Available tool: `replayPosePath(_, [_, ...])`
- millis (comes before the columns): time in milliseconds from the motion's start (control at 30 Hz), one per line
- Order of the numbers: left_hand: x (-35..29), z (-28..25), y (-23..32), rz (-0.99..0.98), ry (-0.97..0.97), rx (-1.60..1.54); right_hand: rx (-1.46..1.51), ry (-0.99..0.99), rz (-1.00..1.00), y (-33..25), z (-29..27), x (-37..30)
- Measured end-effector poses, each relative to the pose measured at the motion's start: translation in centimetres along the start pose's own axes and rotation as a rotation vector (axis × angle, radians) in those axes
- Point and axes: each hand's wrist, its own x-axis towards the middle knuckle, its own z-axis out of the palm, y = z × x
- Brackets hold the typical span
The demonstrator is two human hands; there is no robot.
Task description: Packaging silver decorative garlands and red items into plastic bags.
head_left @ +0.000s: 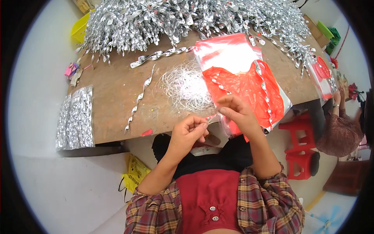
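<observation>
My left hand [186, 135] is closed in a pinch at the table's near edge, thumb against the fingers. A small red-and-white piece [210, 117] shows just beyond its fingertips; whether the hand grips it I cannot tell. Higher and to the right, my right hand [242, 116] is bent with thumb and forefinger close together; anything between them is too fine to make out. It hovers over the near left edge of a red plastic bag [249, 91]. Twisted silver strips [266, 89] lie on that bag. Beside it sits a loose tangle of white string [187, 87].
A big heap of twisted silver strips [156, 23] covers the table's far side. Single strips [139, 102] lie on the brown tabletop [111, 105]. Packed strips [76, 119] rest at the left corner. Red stools [299, 163] and another person [341, 132] are at right.
</observation>
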Motion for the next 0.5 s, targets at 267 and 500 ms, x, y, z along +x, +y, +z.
replayPosePath(267, [0.4, 0.4, 0.0, 0.068, 0.062, 0.073, -0.851, 0.048, -0.506, -2.8, 2.5, -1.4])
replayPosePath(500, [0.2, 0.5, -0.3, 0.076, 0.056, 0.014, -0.917, 0.075, -0.577, -0.8, 2.4, -1.0])
